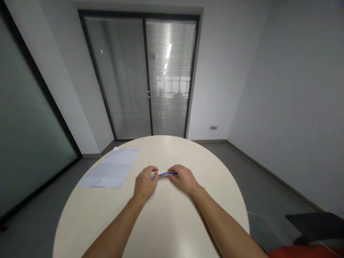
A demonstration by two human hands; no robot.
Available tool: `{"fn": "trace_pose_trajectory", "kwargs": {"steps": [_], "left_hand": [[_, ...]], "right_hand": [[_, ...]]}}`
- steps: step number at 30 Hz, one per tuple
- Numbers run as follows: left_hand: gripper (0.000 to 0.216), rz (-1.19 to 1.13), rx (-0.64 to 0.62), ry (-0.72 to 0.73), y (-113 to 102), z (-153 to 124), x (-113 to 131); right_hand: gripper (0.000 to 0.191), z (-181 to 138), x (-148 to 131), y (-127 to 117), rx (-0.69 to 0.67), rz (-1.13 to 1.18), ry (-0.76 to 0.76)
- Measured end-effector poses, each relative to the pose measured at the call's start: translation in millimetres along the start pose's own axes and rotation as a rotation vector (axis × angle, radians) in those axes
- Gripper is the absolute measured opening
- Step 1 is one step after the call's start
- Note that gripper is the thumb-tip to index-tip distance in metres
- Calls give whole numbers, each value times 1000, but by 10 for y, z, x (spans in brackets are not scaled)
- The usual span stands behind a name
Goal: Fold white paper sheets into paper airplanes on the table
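Over the middle of the round table, my left hand (146, 183) pinches one end of a narrow strip of folded paper (164, 174). My right hand (184, 179) has its fingers closed around the other end. The strip looks white to bluish with a darker edge, and it runs nearly level between the hands, a little higher at the right. Both of its ends are partly covered by fingers. To the left of my left hand, white paper sheets (114, 168) with fold creases lie flat on the table.
The cream round table (166, 229) has its far rim near the glass doors (147, 79) with blinds. A black flat object (314, 224) and something red (303, 252) are at the lower right. Plain walls stand on both sides.
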State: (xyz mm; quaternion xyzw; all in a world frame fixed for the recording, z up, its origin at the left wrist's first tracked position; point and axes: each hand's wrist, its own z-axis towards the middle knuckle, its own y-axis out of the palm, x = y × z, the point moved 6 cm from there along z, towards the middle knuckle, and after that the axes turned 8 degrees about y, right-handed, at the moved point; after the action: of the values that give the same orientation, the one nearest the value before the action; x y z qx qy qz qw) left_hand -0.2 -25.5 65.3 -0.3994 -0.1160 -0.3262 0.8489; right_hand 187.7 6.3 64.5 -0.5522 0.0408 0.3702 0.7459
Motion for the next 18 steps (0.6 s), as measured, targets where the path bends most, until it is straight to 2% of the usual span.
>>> {"fn": "trace_pose_trajectory", "kwargs": {"steps": [6,18], "left_hand": [[21,15,-120,192,99,-11,139],[19,-31,-295,231,165,-46,201]], "right_hand": [[12,3,-62,12,-10,-38,-25],[9,-5,-57,38,-44,-69,-46]]}}
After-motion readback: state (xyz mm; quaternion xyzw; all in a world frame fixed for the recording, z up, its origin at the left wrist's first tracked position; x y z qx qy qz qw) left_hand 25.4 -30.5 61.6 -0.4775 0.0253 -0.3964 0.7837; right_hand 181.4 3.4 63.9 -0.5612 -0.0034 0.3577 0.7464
